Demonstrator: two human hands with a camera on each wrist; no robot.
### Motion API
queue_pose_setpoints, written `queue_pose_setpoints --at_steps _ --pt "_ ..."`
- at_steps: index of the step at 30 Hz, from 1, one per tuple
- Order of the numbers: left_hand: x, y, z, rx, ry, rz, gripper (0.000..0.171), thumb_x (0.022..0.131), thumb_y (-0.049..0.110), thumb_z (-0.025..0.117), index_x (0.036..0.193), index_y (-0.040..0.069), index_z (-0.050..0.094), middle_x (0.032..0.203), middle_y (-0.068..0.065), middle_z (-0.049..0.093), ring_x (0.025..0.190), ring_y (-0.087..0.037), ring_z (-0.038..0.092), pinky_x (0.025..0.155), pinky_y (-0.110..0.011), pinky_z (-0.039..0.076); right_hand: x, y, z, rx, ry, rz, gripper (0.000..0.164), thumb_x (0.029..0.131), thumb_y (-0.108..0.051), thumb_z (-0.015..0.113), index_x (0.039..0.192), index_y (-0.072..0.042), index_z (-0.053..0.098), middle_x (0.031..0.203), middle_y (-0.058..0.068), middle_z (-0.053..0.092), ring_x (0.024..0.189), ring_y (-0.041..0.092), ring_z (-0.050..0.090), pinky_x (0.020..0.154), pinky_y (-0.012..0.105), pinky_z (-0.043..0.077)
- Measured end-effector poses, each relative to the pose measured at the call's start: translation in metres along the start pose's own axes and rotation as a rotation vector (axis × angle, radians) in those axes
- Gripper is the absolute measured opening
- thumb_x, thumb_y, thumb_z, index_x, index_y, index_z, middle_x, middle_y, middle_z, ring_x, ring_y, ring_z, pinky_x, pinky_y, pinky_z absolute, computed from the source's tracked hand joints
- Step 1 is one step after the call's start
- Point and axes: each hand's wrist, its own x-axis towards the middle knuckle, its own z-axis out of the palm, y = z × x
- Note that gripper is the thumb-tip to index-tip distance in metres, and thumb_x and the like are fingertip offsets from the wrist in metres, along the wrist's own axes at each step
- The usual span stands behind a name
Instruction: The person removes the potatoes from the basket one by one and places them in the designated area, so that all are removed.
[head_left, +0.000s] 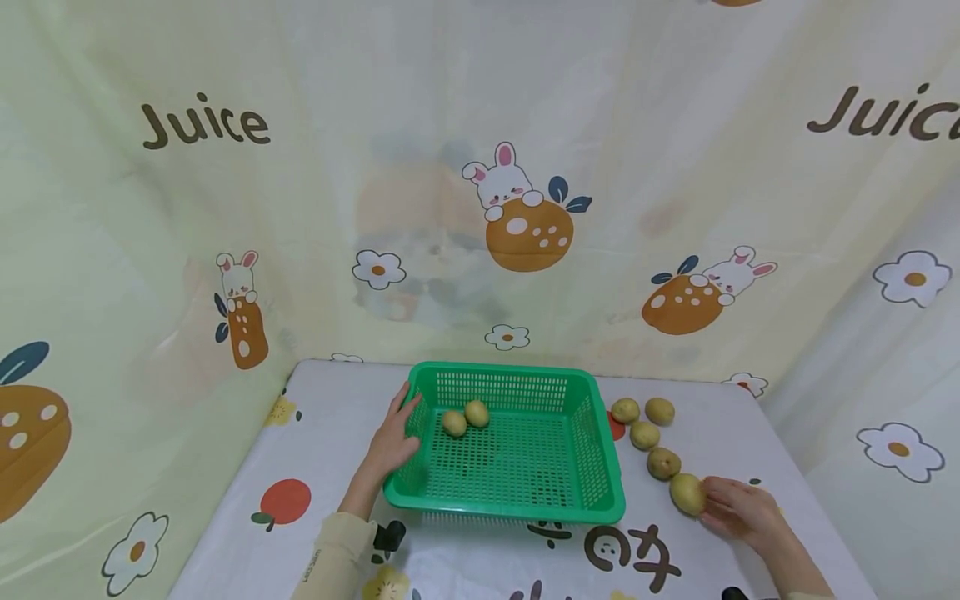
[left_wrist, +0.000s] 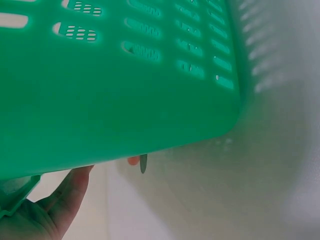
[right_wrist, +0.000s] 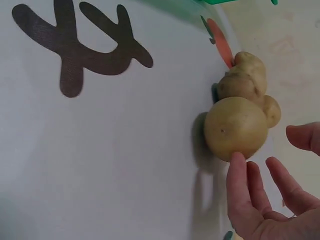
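Note:
A green plastic basket (head_left: 517, 510) with slotted walls stands mid-table, with two potatoes (head_left: 476, 413) inside near its back left. My left hand (head_left: 393, 446) rests on the basket's left rim, fingers spread and fairly straight; in the left wrist view the basket wall hides much of that hand (left_wrist: 62, 207). To the right of the basket, several potatoes (head_left: 645, 435) lie in a loose line. My right hand (head_left: 738, 507) is at the nearest potato (right_wrist: 236, 129), fingertips right at its side. Its thumb stands apart from the fingers in the right wrist view.
A white cloth (head_left: 247, 558) with printed fruit, flowers and lettering covers the table. Behind it and at both sides hang pale printed curtains (head_left: 420, 108), close to the table's back edge.

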Motion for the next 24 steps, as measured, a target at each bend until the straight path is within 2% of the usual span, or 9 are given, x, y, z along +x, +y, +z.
queue_pose_setpoints --at_steps 7,16,24 --pt "-0.001 -0.001 0.001 -0.008 0.002 0.001 0.082 0.067 -0.002 0.047 0.148 -0.001 0.040 0.163 -0.015 0.015 0.145 -0.040 0.025 0.085 -0.052 0.046 -0.006 -0.019 -0.001 0.057 0.021 0.005 0.021 0.096 -0.014 0.061 0.079 -0.019 0.071 0.082 -0.003 0.069 0.081 0.014 0.070 0.082 0.036 0.055" --pt "-0.002 -0.001 0.000 -0.004 -0.004 -0.013 0.082 0.067 -0.002 0.047 0.148 -0.001 0.041 0.163 -0.014 0.015 0.145 -0.040 0.025 0.084 -0.050 0.047 -0.001 -0.040 0.014 -0.076 -0.034 -0.009 0.015 0.099 -0.024 0.058 0.092 -0.018 0.069 0.090 -0.001 0.071 0.089 0.020 0.071 0.087 0.041 0.053" --pt "0.000 0.001 -0.001 -0.008 -0.001 -0.008 0.082 0.066 -0.001 0.048 0.148 -0.001 0.041 0.164 -0.013 0.015 0.144 -0.041 0.026 0.088 -0.054 0.046 0.000 -0.053 0.032 -0.110 -0.079 -0.029 0.014 0.099 -0.026 0.058 0.101 -0.016 0.067 0.098 0.003 0.071 0.091 0.020 0.070 0.089 0.042 0.052"
